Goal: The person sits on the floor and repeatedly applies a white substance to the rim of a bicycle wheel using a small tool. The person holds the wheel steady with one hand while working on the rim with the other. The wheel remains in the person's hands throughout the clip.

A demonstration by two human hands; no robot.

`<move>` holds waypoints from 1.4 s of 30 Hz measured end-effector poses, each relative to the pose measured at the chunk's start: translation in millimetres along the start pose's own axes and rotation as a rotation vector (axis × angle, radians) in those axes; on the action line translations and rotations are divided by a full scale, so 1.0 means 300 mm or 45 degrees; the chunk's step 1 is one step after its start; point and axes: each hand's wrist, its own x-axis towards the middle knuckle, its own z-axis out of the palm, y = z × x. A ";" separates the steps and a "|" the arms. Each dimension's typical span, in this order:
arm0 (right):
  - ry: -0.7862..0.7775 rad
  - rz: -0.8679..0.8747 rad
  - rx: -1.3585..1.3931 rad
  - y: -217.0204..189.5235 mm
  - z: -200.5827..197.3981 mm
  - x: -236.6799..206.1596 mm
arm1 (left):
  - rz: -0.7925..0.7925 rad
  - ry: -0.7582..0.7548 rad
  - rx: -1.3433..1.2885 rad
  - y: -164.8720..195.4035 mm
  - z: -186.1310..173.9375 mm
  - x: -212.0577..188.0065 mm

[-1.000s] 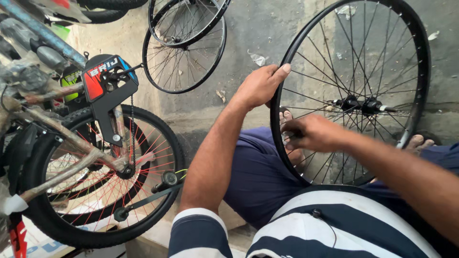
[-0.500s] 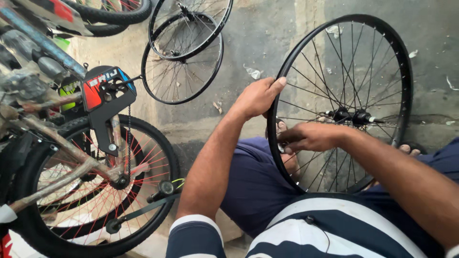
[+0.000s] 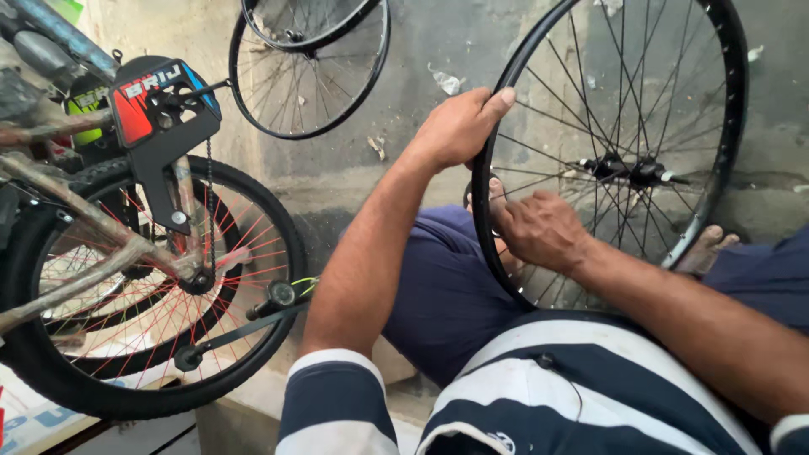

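A bare spoked bicycle wheel (image 3: 619,126) stands upright between the seated person's knees, its black rim toward the concrete wall (image 3: 438,50). The left hand (image 3: 459,126) is clenched over the rim's upper left edge. The right hand (image 3: 539,227) is closed at the spokes low on the left side; what it pinches is hidden. To the left stands a bicycle, its red-spoked tyred wheel (image 3: 160,286) close by the left arm. Two more bare rims (image 3: 312,67) lean against the wall above.

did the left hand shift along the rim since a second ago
No. The left hand grips the black rim at the same upper-left spot, as far from the hub as before.
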 end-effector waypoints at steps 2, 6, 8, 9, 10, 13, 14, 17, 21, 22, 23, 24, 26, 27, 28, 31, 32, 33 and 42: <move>-0.229 0.107 0.299 0.017 -0.029 0.022 | 0.008 -0.028 0.015 0.013 -0.019 -0.002; -0.484 0.109 0.867 0.083 -0.075 0.052 | 0.025 -0.008 -0.001 0.021 -0.016 -0.015; -0.251 0.045 0.674 0.076 -0.061 0.043 | 0.025 -0.018 0.000 0.016 -0.011 -0.015; -0.061 0.001 0.408 0.053 -0.043 0.030 | 0.030 -0.014 0.004 0.013 -0.012 -0.012; 0.120 -0.040 0.143 0.025 -0.022 0.015 | 0.028 -0.015 0.016 0.011 -0.012 -0.011; 0.379 -0.436 -0.065 -0.022 0.019 -0.023 | 0.019 -0.014 0.033 0.010 -0.013 -0.010; 0.269 -0.330 -0.016 -0.023 0.020 -0.032 | 0.013 -0.016 0.031 0.013 -0.014 -0.011; -0.066 -0.027 0.323 0.034 -0.023 -0.028 | 0.003 -0.023 0.046 0.023 -0.012 -0.022; -0.509 0.158 0.963 0.126 -0.127 0.041 | 0.018 -0.046 0.041 0.038 -0.014 -0.024; -0.620 0.168 1.037 0.129 -0.146 0.061 | 0.047 -0.028 0.064 0.040 -0.015 -0.022; -0.630 0.094 1.072 0.118 -0.161 0.071 | 0.070 -0.014 0.081 0.040 -0.011 -0.022; -0.652 0.025 1.115 0.097 -0.172 0.073 | 0.084 -0.009 0.091 0.039 -0.002 -0.024; -0.571 0.000 0.787 0.041 -0.182 0.055 | 0.066 -0.021 0.096 0.034 -0.001 -0.021; -0.468 0.061 0.427 0.009 -0.180 0.034 | 0.057 -0.040 0.098 0.033 0.004 -0.020; -0.366 0.121 0.062 -0.018 -0.177 0.012 | 0.064 -0.029 0.139 0.031 0.011 -0.018; 0.257 -0.314 0.060 -0.027 -0.148 -0.007 | 0.067 0.011 0.227 0.023 0.007 -0.008; -0.007 -0.144 0.131 -0.014 -0.130 0.004 | 0.052 0.005 0.233 0.022 0.003 -0.002; -0.280 0.030 0.203 0.003 -0.110 0.018 | 0.027 -0.004 0.231 0.016 0.005 -0.005; -0.102 -0.067 -0.016 -0.034 -0.010 -0.006 | 0.104 0.076 0.238 -0.028 0.008 0.005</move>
